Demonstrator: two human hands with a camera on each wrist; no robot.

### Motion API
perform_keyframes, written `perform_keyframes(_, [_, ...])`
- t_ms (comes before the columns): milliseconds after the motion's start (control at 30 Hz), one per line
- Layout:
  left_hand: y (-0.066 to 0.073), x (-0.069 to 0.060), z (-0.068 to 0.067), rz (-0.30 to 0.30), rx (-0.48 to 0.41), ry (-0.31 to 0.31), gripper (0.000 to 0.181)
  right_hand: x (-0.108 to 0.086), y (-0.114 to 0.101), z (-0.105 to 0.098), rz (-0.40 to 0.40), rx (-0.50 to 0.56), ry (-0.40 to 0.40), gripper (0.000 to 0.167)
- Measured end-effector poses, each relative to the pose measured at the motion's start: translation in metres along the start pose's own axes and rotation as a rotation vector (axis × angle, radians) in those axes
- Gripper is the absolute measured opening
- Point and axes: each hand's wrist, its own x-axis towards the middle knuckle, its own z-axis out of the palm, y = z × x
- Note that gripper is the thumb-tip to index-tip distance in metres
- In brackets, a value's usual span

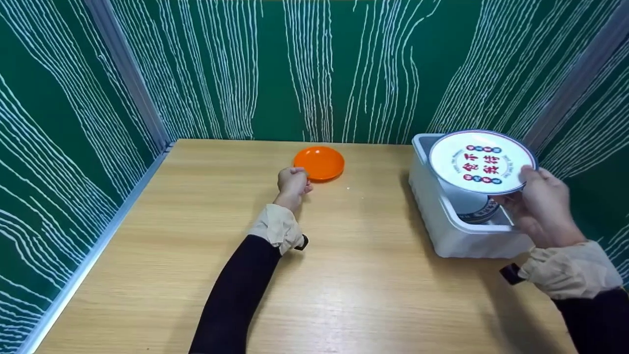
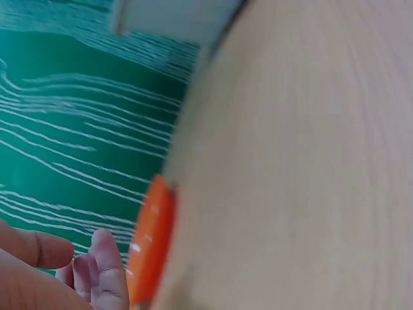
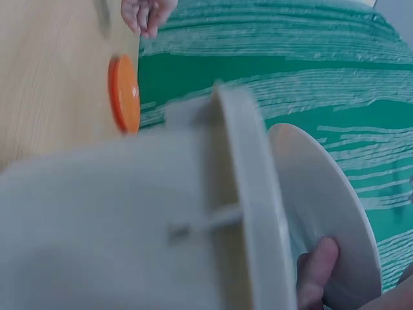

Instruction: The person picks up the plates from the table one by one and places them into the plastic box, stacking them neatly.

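My right hand (image 1: 543, 206) grips the near right edge of a white plate (image 1: 479, 157) with a blue rim and red characters. The plate is tilted above a pale grey plastic bin (image 1: 471, 246), and its plain underside (image 3: 322, 194) faces the right wrist camera. Below it, a white dish with a dark lettered band (image 1: 484, 211) is partly visible inside the bin. An orange plate (image 1: 319, 163) sits far back on the table. Just left of it hovers my left hand (image 1: 292, 186), fingers loosely bent with nothing between them; the right wrist view shows it apart from the plate.
The wooden table (image 1: 344, 275) meets green walls (image 1: 275, 73) with white wavy lines at the back and both sides. Grey posts (image 1: 130, 73) stand at the corners. The bin is at the table's right side, close to the back wall.
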Motion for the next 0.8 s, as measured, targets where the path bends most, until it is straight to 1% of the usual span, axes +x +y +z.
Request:
perform_keyframes(67, [-0.003, 0.003, 0.003, -0.019, 0.023, 0.03, 0.029, 0.004, -0.002, -0.005, 0.018, 0.035, 0.02, 0.058])
perform_keyframes(133, [-0.006, 0.005, 0.006, -0.028, 0.03, 0.037, 0.03, 0.008, -0.003, -0.009, 0.036, 0.053, 0.036, 0.057])
perform_keyframes(233, [-0.009, 0.007, 0.008, -0.018, -0.011, 0.015, 0.041, 0.012, -0.004, -0.013, 0.049, 0.05, 0.053, 0.059])
perform_keyframes(300, [-0.011, 0.008, 0.008, -0.017, -0.031, -0.002, 0.046, 0.015, -0.004, -0.015, 0.051, 0.023, 0.056, 0.061])
perform_keyframes(400, [-0.012, 0.009, 0.01, -0.04, -0.028, -0.004, 0.05, 0.019, -0.005, -0.018, 0.076, 0.014, 0.047, 0.061])
perform_keyframes(500, [-0.013, 0.012, 0.013, -0.074, -0.011, 0.013, 0.054, 0.023, -0.007, -0.021, 0.125, 0.018, 0.041, 0.061])
perform_keyframes(633, [-0.011, 0.018, 0.017, -0.082, -0.022, 0.015, 0.055, 0.027, -0.008, -0.025, 0.141, -0.005, 0.044, 0.041])
perform_keyframes(733, [-0.007, 0.018, 0.019, -0.101, -0.061, 0.021, 0.056, 0.031, -0.009, -0.027, 0.137, -0.03, 0.053, 0.024])
perform_keyframes(800, [-0.004, 0.018, 0.02, -0.127, -0.102, 0.019, 0.062, 0.034, -0.01, -0.027, 0.152, -0.024, 0.058, 0.025])
